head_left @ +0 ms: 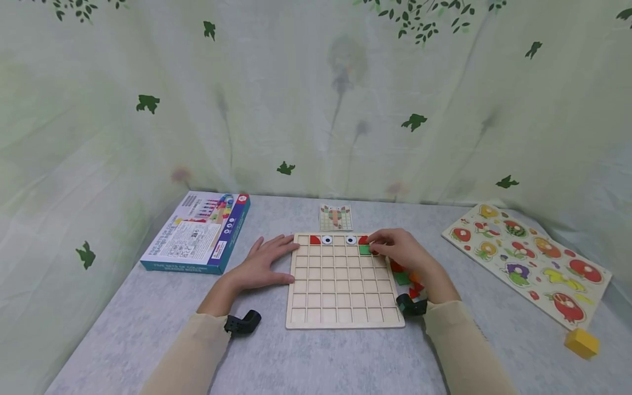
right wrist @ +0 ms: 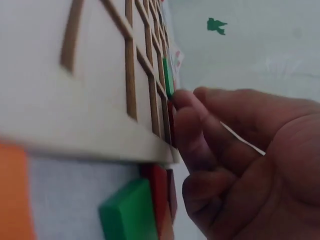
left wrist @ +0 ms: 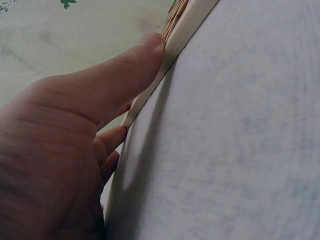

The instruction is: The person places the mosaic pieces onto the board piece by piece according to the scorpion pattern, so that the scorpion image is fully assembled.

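Observation:
A pale wooden grid board (head_left: 329, 285) lies on the table between both hands. My left hand (head_left: 261, 263) rests at its left edge, fingers extended and thumb (left wrist: 150, 42) against the rim. At the upper right corner my right hand (head_left: 402, 249) has curled fingers, their tips at a small red piece (right wrist: 171, 122) low in a cell; the fingers partly hide it. Beside that piece sits a green square (head_left: 365, 249). Along the top row are two round eye pieces, the left eye piece (head_left: 326, 240) next to a red curved piece (head_left: 315, 240), and another red piece (head_left: 362, 240).
Loose red, orange and green pieces (head_left: 402, 278) lie by the board's right edge, under the right forearm. A pattern card (head_left: 336, 218) is behind the board. A boxed set (head_left: 197, 233) lies at left, a fruit puzzle board (head_left: 528, 258) at right, near a yellow block (head_left: 582, 343).

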{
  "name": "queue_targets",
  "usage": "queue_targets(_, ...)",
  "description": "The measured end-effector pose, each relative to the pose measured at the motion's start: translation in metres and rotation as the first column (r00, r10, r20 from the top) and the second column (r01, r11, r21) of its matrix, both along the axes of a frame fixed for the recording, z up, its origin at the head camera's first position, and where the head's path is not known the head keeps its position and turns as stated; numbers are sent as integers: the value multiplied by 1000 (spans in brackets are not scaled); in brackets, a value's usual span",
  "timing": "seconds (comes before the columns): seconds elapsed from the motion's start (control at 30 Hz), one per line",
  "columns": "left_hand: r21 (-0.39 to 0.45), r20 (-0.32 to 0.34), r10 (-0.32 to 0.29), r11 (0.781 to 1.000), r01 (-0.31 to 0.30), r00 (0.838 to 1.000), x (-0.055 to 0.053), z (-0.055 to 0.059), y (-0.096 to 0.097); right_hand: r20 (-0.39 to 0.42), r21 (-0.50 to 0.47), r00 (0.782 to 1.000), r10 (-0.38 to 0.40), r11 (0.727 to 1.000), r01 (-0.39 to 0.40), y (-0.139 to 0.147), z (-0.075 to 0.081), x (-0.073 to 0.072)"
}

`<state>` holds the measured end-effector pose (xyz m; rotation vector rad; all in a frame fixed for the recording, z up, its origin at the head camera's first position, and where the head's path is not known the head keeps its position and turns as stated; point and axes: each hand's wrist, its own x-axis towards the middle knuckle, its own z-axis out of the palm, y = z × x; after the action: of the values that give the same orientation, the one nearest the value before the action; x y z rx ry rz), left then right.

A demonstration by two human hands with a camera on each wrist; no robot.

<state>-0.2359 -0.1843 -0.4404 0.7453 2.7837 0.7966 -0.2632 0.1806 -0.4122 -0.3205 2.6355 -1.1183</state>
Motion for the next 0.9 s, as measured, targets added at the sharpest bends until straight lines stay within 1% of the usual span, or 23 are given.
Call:
queue_targets(0.2,-3,-14,-6,1000,5,1000,-1,2,0,36,-30,998,49,998,-48,8,8,-2)
queue_targets(0.3,-4,-10,-2,1000,2,1000,-1,3,0,27,-23,997,68,997,-67,14,8,-3)
queue_targets(0.5,-14,5,3,1000,-2,1000,-1,3,0,2,28,1000,11,1000,-11,28,9,-5)
queue_targets(0.6,-14,12,5,1000,-5,1000,-1,3,0,19,29,1000,-16,999,16,33,10,-5)
queue_targets(0.73,-10,19,7,1000,-7,1000,0,3,1,38,48,999,-39,998,37,39,10,-4)
queue_targets(0.9,-9,11,2,1000,-2,1000,0,1,1,26,95,999,-37,995,34,46,6,-4)
